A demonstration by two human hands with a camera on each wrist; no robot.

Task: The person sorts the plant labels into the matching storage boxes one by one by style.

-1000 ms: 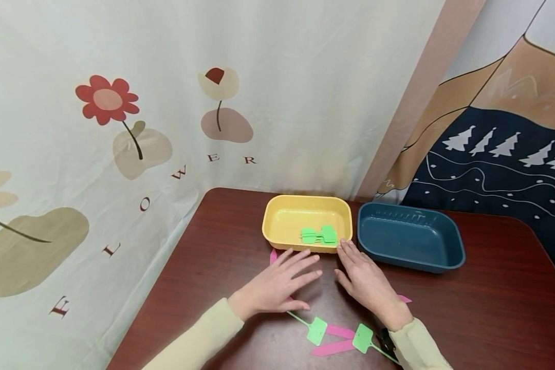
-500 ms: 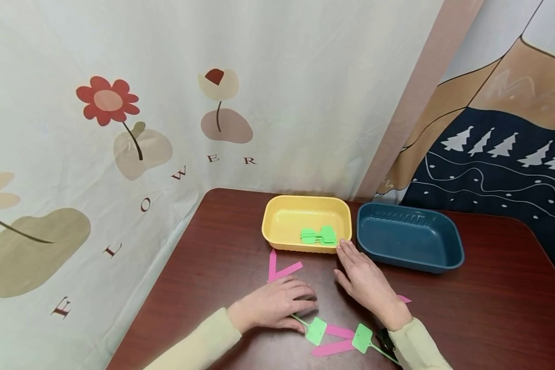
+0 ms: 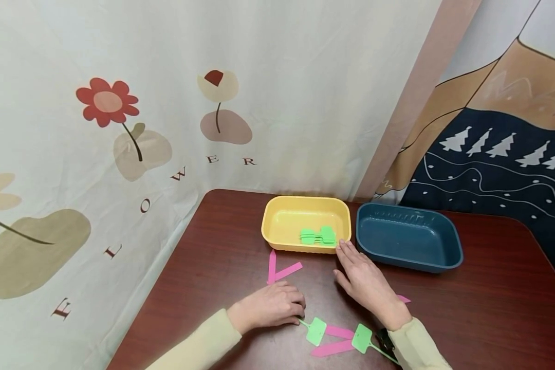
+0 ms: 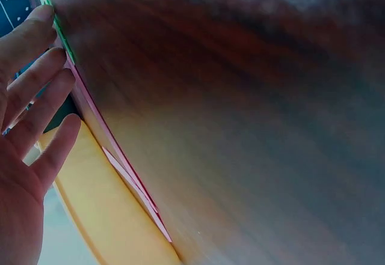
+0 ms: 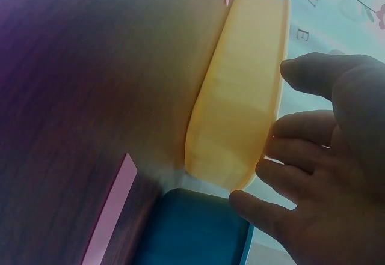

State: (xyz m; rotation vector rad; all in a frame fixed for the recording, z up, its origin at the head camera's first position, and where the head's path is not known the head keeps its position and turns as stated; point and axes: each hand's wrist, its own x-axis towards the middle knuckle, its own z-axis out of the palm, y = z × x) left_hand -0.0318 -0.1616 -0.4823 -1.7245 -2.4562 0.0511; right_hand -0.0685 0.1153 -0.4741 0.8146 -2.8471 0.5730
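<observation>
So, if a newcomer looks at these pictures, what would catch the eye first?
Probably the bright yellow tray at the back of the table, with green tags inside, and the dark blue tray to its right. The red flower printed on the pale curtain behind, toward the left, also stands out. Pink strips lie near the left hand.

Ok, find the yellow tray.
In the head view, the yellow tray sits far back on the table, left of the blue tray and by the right hand.
</observation>
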